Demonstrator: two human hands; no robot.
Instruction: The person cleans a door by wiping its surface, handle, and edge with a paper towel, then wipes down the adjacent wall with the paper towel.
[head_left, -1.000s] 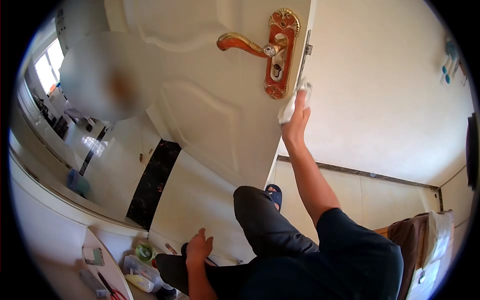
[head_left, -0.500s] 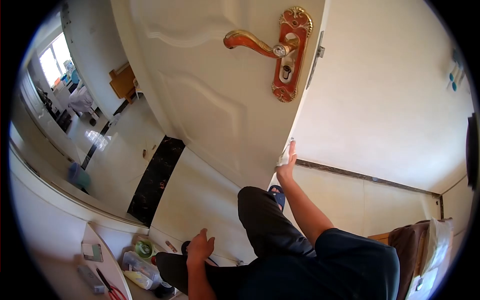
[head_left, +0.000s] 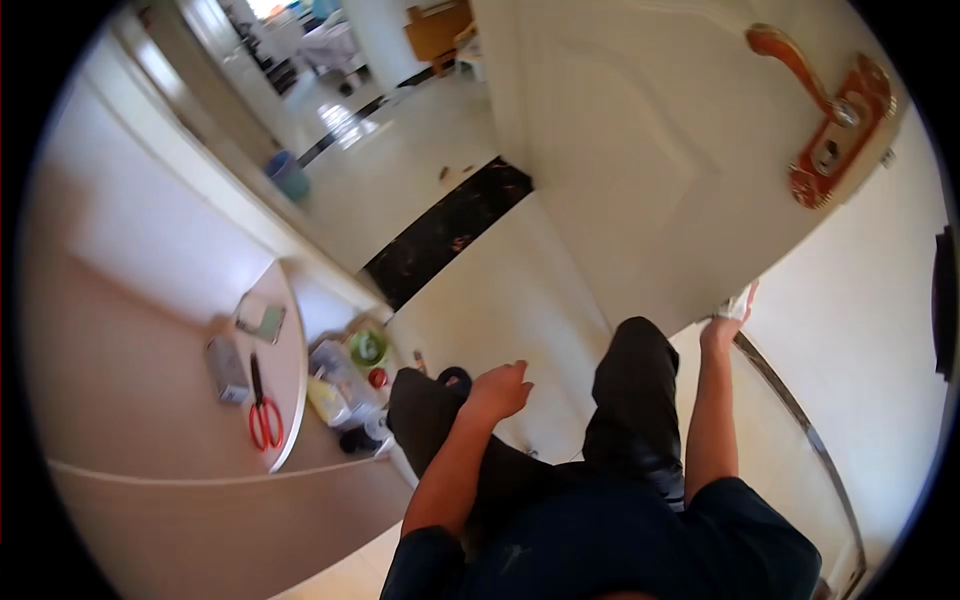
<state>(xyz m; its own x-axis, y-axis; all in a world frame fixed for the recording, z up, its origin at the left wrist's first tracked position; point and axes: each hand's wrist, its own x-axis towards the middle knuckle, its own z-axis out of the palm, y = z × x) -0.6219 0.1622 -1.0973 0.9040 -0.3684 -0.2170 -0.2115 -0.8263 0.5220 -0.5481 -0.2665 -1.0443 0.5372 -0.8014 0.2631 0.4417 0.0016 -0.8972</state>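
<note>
My right hand holds a white cloth against the edge of the cream door, low down and below the handle. The folded cloth is partly hidden by my fingers. On the door above, a red and gold lever handle stands on its ornate plate. Over my left knee hovers my left hand, fingers loosely apart and nothing in it.
At left, a rounded shelf bears red-handled scissors, a grey box and a pale green card-like item. Beside it sit a green bowl and plastic containers. A black threshold strip crosses the doorway.
My view has swung left and down, so the door and handle now appear farther right and the shelf shows more fully. My right hand stays at the door edge with the cloth.
</note>
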